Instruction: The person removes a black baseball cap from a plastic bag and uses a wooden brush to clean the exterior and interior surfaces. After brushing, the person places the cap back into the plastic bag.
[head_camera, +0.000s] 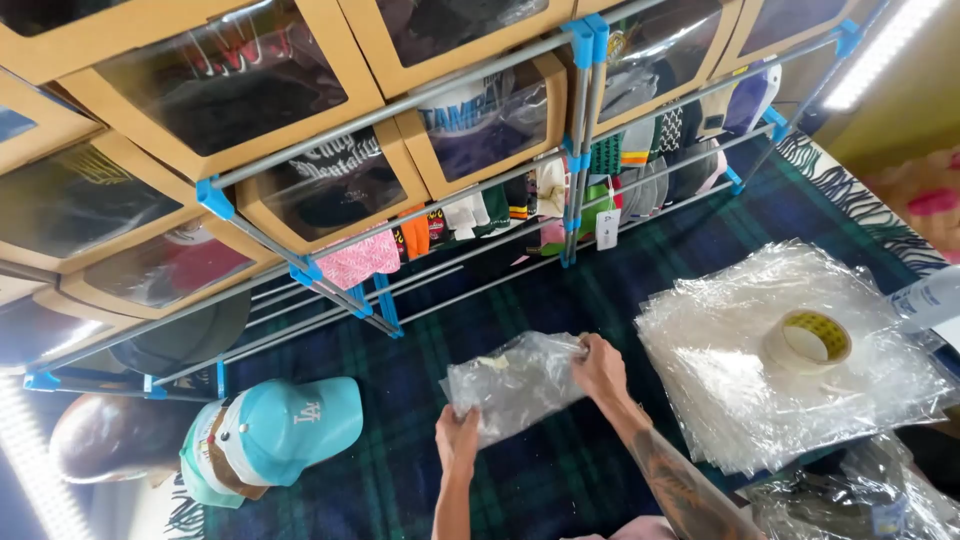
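Both hands pinch a clear plastic bag (515, 385) above the plaid blanket (560, 300): left hand (457, 437) at near corner, right hand (598, 366) at far edge, stretching it flat. Tape roll (808, 340) weighs down the bag stack (700, 350).

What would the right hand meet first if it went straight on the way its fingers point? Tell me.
The right hand points up-left across the clear plastic bag it grips. Past the bag comes bare plaid blanket, then probably the lowest grey rail of the hat rack, though depth is hard to judge.
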